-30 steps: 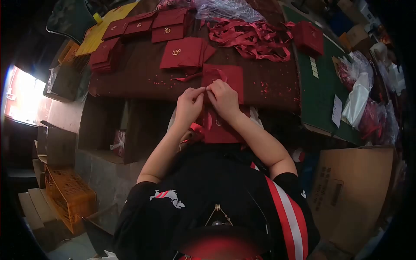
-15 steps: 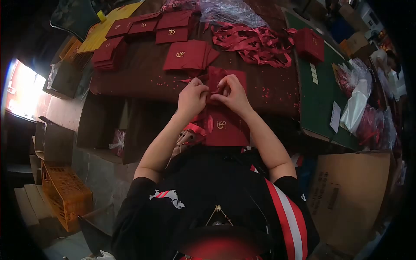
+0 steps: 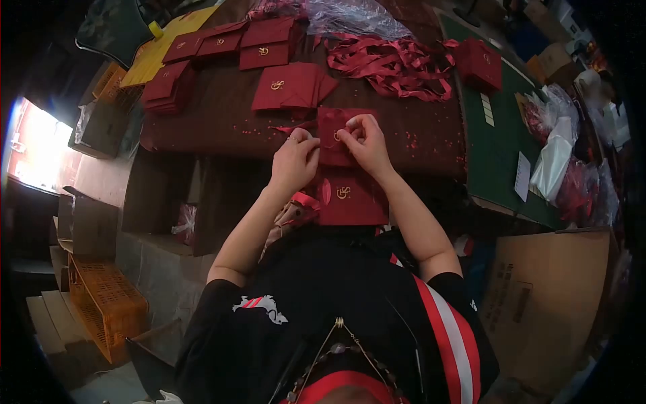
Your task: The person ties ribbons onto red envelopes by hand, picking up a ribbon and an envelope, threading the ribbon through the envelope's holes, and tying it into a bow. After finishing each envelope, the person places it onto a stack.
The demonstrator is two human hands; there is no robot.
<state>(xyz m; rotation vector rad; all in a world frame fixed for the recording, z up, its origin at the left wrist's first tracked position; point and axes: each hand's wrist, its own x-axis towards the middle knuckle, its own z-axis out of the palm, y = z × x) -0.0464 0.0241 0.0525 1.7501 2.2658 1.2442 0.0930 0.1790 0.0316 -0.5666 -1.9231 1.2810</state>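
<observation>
A dark red paper bag (image 3: 330,122) with a gold mark lies at the table's front edge between my two hands. My left hand (image 3: 293,163) is at its left side, fingers curled together; what they pinch is hidden. A dark red ribbon end (image 3: 286,128) sticks out just behind those fingers. Over the right part of the bag is my right hand (image 3: 367,147), thumb and forefinger pressed together near the gold mark. Whatever is in that pinch is too small to make out. Below, nearer my body, another red bag (image 3: 363,205) shows its gold logo and a loop of ribbon.
Stacks of red bags (image 3: 286,94) lie on the brown-covered table (image 3: 222,135). Behind are a heap of red ribbons (image 3: 393,67) and clear plastic (image 3: 356,17). A green surface (image 3: 484,158) adjoins on the right. A large carton (image 3: 545,296) stands below right, an orange crate (image 3: 108,303) at left.
My hands have drawn slightly apart, the left moving a little left and down. The bag's front between them shows more now, with its gold mark beside my right fingertips.
</observation>
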